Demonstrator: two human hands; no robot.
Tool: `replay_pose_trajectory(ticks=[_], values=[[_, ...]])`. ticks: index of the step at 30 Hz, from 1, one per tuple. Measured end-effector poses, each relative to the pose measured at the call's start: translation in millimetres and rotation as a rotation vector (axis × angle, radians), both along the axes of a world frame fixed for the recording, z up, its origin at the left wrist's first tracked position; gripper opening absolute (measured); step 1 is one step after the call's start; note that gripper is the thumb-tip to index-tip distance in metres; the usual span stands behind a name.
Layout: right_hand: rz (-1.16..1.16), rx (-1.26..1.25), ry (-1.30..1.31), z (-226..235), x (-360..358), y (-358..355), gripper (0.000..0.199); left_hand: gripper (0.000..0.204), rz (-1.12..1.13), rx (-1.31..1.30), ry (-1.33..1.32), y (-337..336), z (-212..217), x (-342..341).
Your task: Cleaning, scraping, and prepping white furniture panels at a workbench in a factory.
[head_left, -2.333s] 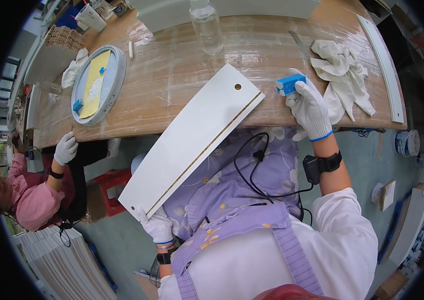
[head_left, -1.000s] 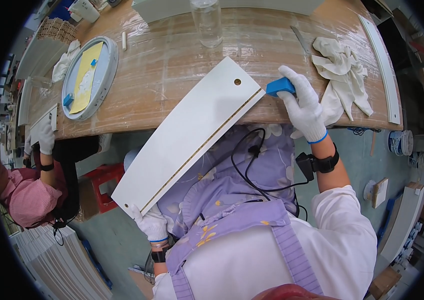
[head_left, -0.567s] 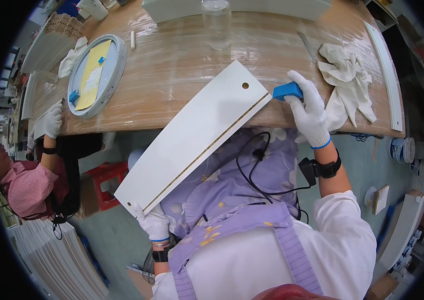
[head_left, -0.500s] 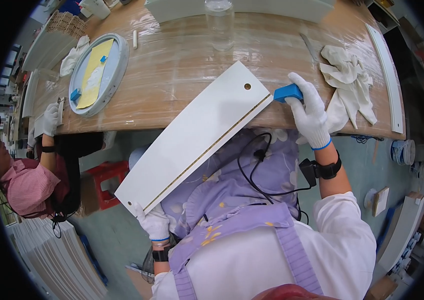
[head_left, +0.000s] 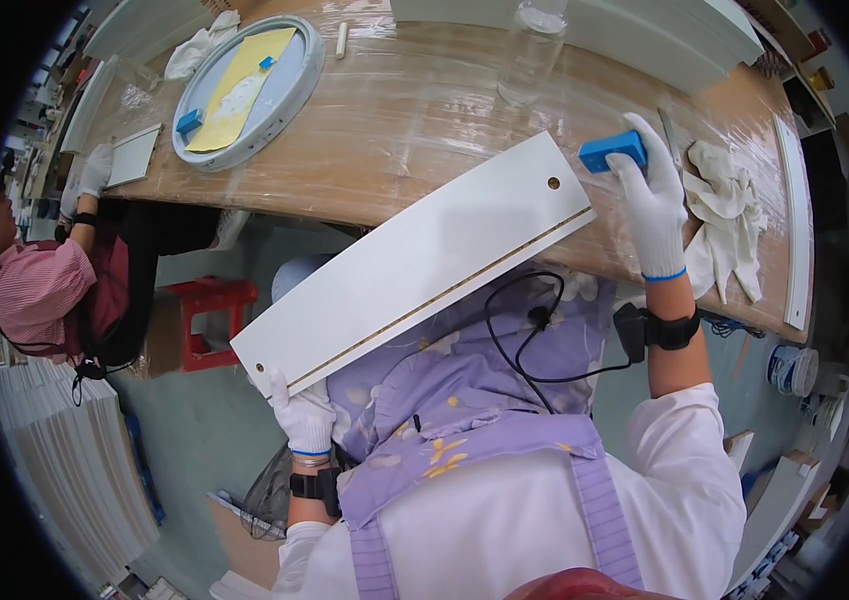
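A long white panel (head_left: 424, 262) lies slantwise, its far right end over the table edge and its near left end over my lap. A narrow groove runs along its near edge, and a small round hole shows at either end. My left hand (head_left: 301, 415), in a white glove, grips the near left corner, thumb on top and fingers hidden beneath. In my gloved right hand (head_left: 652, 205) is a blue block (head_left: 612, 152), pinched between thumb and fingers. That hand is past the panel's far right corner, and the block appears apart from the panel.
A round tub lid (head_left: 312, 85) holds a yellow sheet (head_left: 244, 90) and small blue pieces. A clear bottle (head_left: 532, 55), a cloth (head_left: 719, 205) and a white strip (head_left: 792, 225) are on the film-covered table (head_left: 394, 130). At left a co-worker's gloved hand (head_left: 96, 170) touches a board.
My right hand has moved the blue block off the panel's far right corner, farther away from it. My left hand keeps its grip. The whole view has turned, so the table looks shifted.
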State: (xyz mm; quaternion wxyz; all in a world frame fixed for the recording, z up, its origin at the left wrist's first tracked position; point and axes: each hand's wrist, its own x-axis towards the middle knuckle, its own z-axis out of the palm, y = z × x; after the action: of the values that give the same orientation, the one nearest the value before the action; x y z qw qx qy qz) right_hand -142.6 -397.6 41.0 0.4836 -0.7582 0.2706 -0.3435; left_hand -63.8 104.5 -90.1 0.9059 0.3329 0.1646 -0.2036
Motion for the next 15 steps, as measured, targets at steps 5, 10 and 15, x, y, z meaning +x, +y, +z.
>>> replay_pose_trajectory(ticks=[5, 10, 15], values=[[0.103, -0.427, 0.143, 21.7, 37.3, -5.4, 0.046, 0.052, -0.094, -0.240, 0.050, 5.6, -4.6, -1.0], [0.225, -0.674, 0.348, 26.5, 64.6, -6.3, 0.042, 0.053, -0.026, -0.134, 0.018, -0.4, -0.6, -3.7], [0.321, -0.793, 0.394, 30.8, 74.3, -1.2, 0.043, 0.054, 0.006, -0.030, -0.028, -7.5, 6.5, -2.0]])
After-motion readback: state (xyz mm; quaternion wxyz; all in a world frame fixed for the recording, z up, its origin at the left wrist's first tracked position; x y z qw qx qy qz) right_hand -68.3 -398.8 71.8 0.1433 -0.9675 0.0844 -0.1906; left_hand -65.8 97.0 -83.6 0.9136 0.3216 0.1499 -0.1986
